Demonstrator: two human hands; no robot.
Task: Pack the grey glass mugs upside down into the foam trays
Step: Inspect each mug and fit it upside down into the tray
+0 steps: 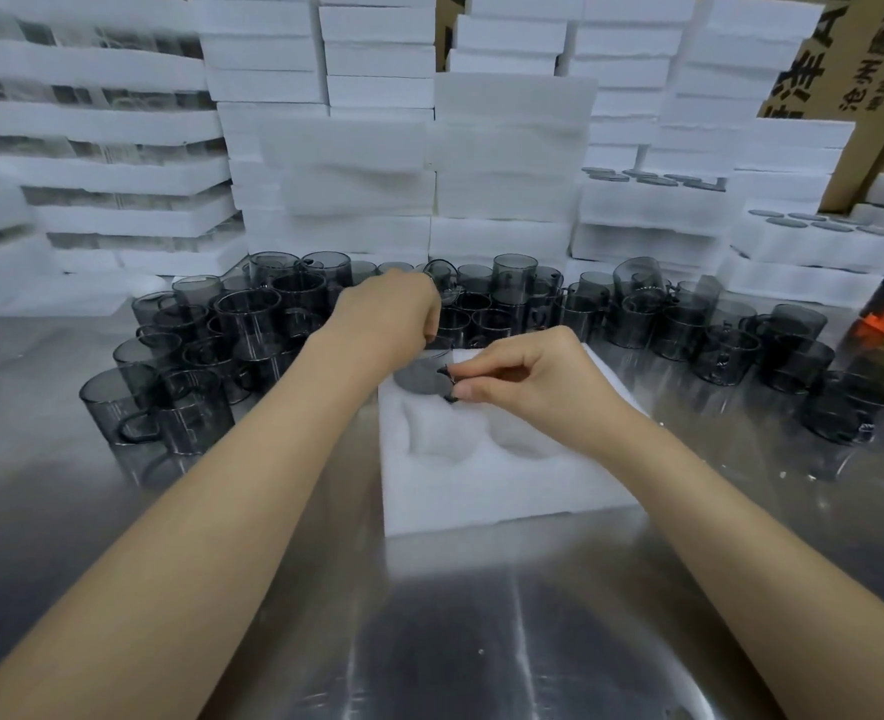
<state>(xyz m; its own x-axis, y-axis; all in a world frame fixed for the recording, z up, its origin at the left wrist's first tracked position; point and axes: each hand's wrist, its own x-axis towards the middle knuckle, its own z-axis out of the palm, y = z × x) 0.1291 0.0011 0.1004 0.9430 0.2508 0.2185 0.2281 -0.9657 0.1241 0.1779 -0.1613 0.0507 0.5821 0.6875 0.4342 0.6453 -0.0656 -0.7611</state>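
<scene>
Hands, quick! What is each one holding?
Left hand: curled among loose mugs; hold cannot be told.
Right hand: pinching the handle of the mug in the foam tray.

Premises: a glassware packing station in a factory or warehouse. Evidence: a stainless-steel bench (455, 615) under both forearms; dozens of identical grey glass mugs (253, 324) massed loose on it beyond and either side of the left hand (393, 309); white foam trays (377, 59) stacked high behind them, some stacks to the right of the right hand (528, 376) showing grey mug bases in their tops; printed cardboard cartons (845, 54) further right; one open foam tray (481, 501) directly beneath the right hand.
</scene>
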